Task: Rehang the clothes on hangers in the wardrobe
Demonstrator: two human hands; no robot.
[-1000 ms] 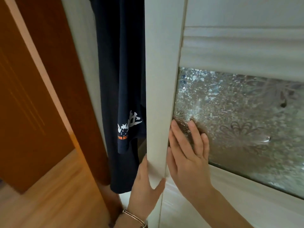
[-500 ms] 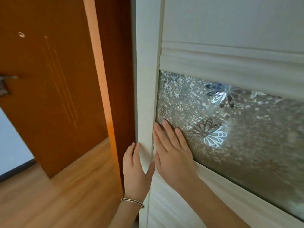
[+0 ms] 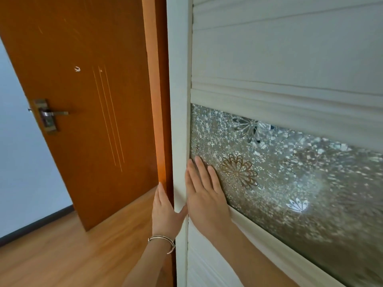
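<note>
The white sliding wardrobe door (image 3: 290, 59) fills the right half of the view, with a frosted glass panel (image 3: 290, 172) patterned with flowers. My right hand (image 3: 205, 195) lies flat against the glass near the door's left edge, fingers straight. My left hand (image 3: 165, 212), with a bracelet on the wrist, rests on the door's white edge strip (image 3: 179, 121), fingers straight along its outer side and thumb on the front. The door covers the wardrobe's inside, so no clothes or hangers show.
An orange-brown room door (image 3: 83, 100) with a metal lever handle (image 3: 48, 114) stands open at the left, close to the wardrobe's edge. Wooden floor (image 3: 62, 255) lies below it, and a pale wall (image 3: 18, 162) is at the far left.
The wardrobe door has slid left under both hands. The dark blue T-shirt seen hanging in the gap a second ago is now hidden, and the gap is gone.
</note>
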